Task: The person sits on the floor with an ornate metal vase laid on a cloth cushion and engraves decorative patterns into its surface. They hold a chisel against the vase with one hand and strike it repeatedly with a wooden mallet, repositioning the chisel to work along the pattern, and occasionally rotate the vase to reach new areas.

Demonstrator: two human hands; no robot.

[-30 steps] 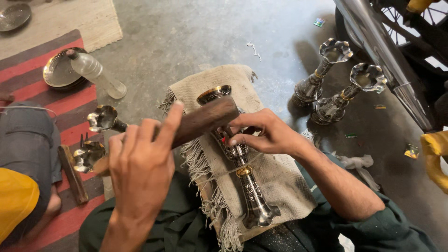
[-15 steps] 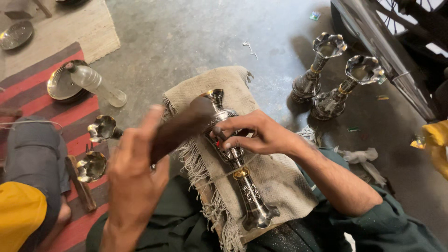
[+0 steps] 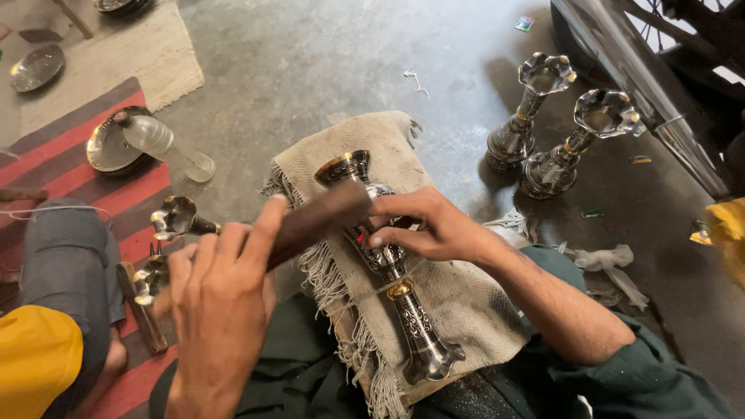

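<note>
Beneath both hands, an ornate metal vase (image 3: 386,264) lies on a fringed burlap cloth (image 3: 466,302). The right hand (image 3: 427,229) pinches its neck; the left hand (image 3: 221,299) grips a wooden mallet (image 3: 314,221) directly above it. Two matching vases (image 3: 555,128) stand beyond the right hand.

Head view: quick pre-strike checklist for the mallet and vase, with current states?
1. Vase lies on burlap cloth: ok.
2. Right hand steadies the vase at mid-stem: ok.
3. Left hand grips the wooden mallet, index finger along it: ok.
4. Small tool under the right hand's fingertips: cannot tell, hidden.
5. Right fingers clear of the mallet head: not ok, they sit right beside it.
6. Two finished vases stand upright, apart from the work: ok.
</note>
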